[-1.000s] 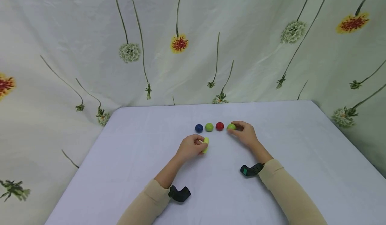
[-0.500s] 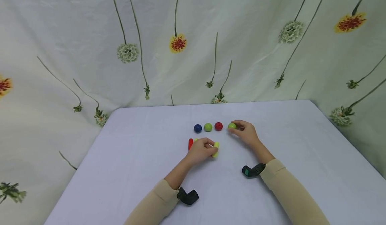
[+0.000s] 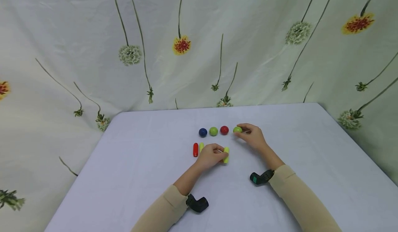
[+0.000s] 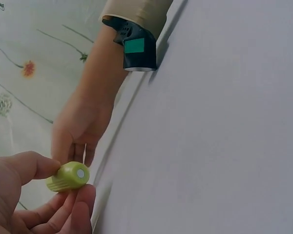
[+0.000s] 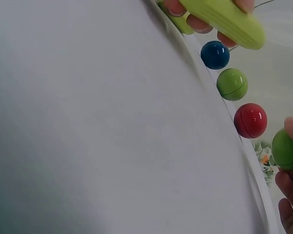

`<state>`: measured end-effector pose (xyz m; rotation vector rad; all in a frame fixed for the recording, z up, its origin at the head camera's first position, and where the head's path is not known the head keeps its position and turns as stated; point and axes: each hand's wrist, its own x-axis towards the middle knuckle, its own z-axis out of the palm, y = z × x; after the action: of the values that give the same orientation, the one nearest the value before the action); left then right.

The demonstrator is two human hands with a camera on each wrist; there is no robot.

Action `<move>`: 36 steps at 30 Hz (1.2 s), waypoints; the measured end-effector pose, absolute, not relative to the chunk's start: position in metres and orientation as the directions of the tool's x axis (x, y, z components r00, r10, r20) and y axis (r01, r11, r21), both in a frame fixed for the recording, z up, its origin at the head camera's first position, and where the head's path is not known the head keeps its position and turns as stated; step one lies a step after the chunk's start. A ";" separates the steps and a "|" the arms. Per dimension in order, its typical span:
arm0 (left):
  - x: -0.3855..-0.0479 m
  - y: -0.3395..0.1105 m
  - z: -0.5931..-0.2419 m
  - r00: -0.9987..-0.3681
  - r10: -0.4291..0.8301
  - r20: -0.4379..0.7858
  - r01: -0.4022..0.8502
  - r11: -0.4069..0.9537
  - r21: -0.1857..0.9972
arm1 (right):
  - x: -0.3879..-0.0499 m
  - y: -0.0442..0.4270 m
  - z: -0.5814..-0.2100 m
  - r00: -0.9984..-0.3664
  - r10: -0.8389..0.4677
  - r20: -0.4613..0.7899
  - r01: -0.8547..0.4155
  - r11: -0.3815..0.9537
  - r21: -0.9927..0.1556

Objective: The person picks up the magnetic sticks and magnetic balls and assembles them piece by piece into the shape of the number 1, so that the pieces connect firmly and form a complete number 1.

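Observation:
Between thumb and fingers, my left hand (image 3: 209,158) pinches a yellow-green stick (image 3: 226,155); the left wrist view shows the pale round end of this stick (image 4: 73,176). My right hand (image 3: 253,138) grips a green ball (image 3: 237,129) at the right end of a row. Left of it in that row are a red ball (image 3: 224,130), another green ball (image 3: 213,131) and a dark blue ball (image 3: 203,132). A red stick (image 3: 195,150) lies left of my left hand, beside a second yellow-green stick (image 3: 201,145) partly hidden by that hand.
A white cloth covers the table (image 3: 140,163). Behind its far edge hangs a pale curtain (image 3: 202,63) with a flower print. Dark devices are strapped to both wrists, the left one (image 3: 197,203) and the right one (image 3: 262,177).
My left hand has moved right with its stick, uncovering the red stick and part of the second yellow-green stick. My right hand stays at the green ball.

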<state>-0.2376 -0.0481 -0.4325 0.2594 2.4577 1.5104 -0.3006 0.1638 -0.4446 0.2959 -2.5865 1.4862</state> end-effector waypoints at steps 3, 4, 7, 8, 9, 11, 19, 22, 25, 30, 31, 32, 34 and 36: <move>-0.239 -0.046 -0.435 -0.952 0.275 -0.132 -0.003 0.424 0.905 | -0.300 0.163 -0.443 -0.969 -0.103 0.226 -0.247 0.494 -0.834; -0.240 -0.046 -0.435 -0.952 0.272 -0.141 -0.017 0.414 0.910 | -0.300 0.162 -0.443 -0.969 -0.103 0.226 -0.247 0.493 -0.834; -0.240 -0.043 -0.435 -0.951 0.265 -0.163 -0.049 0.388 0.920 | -0.300 0.163 -0.444 -0.967 -0.104 0.233 -0.253 0.494 -0.832; -0.240 -0.042 -0.435 -0.950 0.261 -0.170 -0.060 0.383 0.922 | -0.300 0.163 -0.444 -0.967 -0.105 0.233 -0.254 0.493 -0.832; -0.240 -0.041 -0.435 -0.950 0.260 -0.174 -0.065 0.380 0.922 | -0.300 0.163 -0.444 -0.966 -0.108 0.235 -0.258 0.491 -0.832; -0.241 -0.039 -0.435 -0.949 0.258 -0.183 -0.076 0.375 0.924 | -0.301 0.163 -0.444 -0.964 -0.114 0.241 -0.266 0.490 -0.830; -0.245 -0.032 -0.437 -0.945 0.243 -0.220 -0.125 0.353 0.927 | -0.295 0.160 -0.440 -0.958 -0.137 0.250 -0.285 0.466 -0.837; -0.245 -0.030 -0.437 -0.944 0.240 -0.225 -0.136 0.339 0.931 | -0.293 0.159 -0.440 -0.955 -0.148 0.256 -0.296 0.461 -0.837; -0.246 -0.028 -0.437 -0.944 0.242 -0.223 -0.139 0.321 0.937 | -0.292 0.159 -0.440 -0.954 -0.147 0.262 -0.300 0.447 -0.843; -0.247 -0.023 -0.438 -0.945 0.241 -0.220 -0.142 0.302 0.943 | -0.290 0.160 -0.441 -0.954 -0.139 0.265 -0.300 0.435 -0.849; -0.248 -0.022 -0.438 -0.946 0.240 -0.218 -0.141 0.302 0.943 | -0.290 0.160 -0.441 -0.954 -0.140 0.264 -0.299 0.433 -0.850; -0.248 -0.022 -0.439 -0.946 0.239 -0.218 -0.142 0.300 0.943 | -0.290 0.160 -0.442 -0.954 -0.146 0.263 -0.300 0.434 -0.849; -0.249 -0.021 -0.440 -0.948 0.236 -0.215 -0.140 0.299 0.944 | -0.289 0.160 -0.442 -0.954 -0.152 0.259 -0.300 0.424 -0.855; -0.249 -0.019 -0.441 -0.948 0.235 -0.214 -0.139 0.300 0.944 | -0.289 0.160 -0.442 -0.952 -0.159 0.260 -0.304 0.417 -0.857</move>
<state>-0.2491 -0.0194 -0.4405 0.0863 2.2613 1.6894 -0.2887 0.1595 -0.4417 0.4154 -2.5256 1.5710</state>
